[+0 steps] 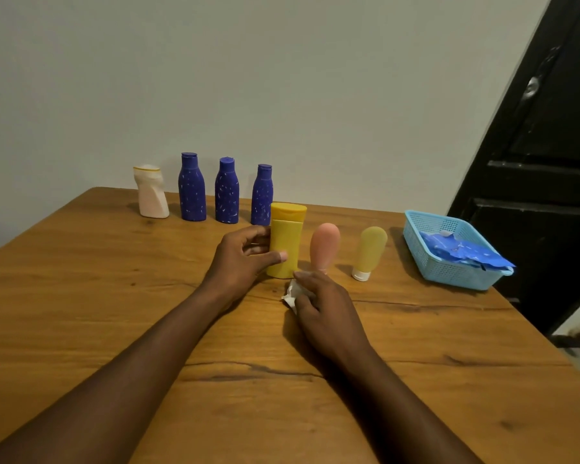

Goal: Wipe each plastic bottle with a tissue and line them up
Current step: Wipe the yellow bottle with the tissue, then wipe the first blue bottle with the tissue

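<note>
My left hand (pixel 243 259) grips a yellow bottle (pixel 287 237) standing upright on the wooden table (pixel 81 279), thumb in front and fingers behind. My right hand (pixel 325 313) rests on the table just in front of it, closed on a crumpled white tissue (pixel 291 294). Right of the yellow bottle stand a pink tube (pixel 325 246) and a pale yellow tube (pixel 369 252), both cap-down. Along the back edge a white bottle (pixel 150 192) and three blue bottles (pixel 192 189) (pixel 227 192) (pixel 262 197) stand in a row.
A light blue plastic basket (pixel 449 262) holding blue wrappers sits near the table's right edge. A pale wall rises behind the table, and a black door (pixel 549 145) stands at the right.
</note>
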Available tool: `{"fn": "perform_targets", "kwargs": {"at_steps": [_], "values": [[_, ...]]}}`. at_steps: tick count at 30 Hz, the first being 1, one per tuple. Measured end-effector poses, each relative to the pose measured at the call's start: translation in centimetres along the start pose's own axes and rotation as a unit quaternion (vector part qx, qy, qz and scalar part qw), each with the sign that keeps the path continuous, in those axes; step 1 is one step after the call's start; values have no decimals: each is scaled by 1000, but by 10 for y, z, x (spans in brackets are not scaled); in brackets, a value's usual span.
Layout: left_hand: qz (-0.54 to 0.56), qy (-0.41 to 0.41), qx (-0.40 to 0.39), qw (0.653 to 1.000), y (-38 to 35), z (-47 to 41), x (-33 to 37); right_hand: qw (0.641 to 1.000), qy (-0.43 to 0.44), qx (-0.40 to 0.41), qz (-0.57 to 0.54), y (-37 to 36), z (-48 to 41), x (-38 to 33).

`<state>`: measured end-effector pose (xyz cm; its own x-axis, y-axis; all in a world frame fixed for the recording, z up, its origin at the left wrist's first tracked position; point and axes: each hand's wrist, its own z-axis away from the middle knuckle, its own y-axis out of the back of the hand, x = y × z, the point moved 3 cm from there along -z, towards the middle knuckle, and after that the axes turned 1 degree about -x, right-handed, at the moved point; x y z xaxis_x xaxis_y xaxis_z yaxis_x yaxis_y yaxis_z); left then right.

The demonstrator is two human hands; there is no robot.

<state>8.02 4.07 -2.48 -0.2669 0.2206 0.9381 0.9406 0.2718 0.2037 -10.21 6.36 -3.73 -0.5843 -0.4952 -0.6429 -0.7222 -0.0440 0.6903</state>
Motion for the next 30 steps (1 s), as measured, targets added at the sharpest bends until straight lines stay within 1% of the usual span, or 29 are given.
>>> {"fn": "perform_targets", "kwargs": {"at_steps": [4, 11, 16, 20, 23, 25, 27, 30], "values": [[-8, -9, 9, 1000, 0, 0, -2, 1000, -12, 4, -28, 1, -1, 3], [-8, -9, 1, 1000, -2, 7, -3, 1000, -10, 8, -23, 2, 1, 2], [-4, 3, -6, 1000, 1, 14, -1, 999, -12, 28, -26, 8, 3, -3], [22, 15, 18, 999, 8, 27, 4, 996, -5, 61, -60, 12, 8, -10], [40, 12, 37, 998, 13, 37, 12, 992, 27, 95, -81, 17, 13, -15], [50, 2, 57, 997, 18, 41, 19, 988, 63, 111, -83, 22, 16, -24], [55, -10, 78, 995, 24, 42, 27, 984, 106, 122, -78, 33, 13, -41], [51, -30, 89, 994, 31, 29, 41, 974, 167, 141, -53, 57, -4, -75]]}}
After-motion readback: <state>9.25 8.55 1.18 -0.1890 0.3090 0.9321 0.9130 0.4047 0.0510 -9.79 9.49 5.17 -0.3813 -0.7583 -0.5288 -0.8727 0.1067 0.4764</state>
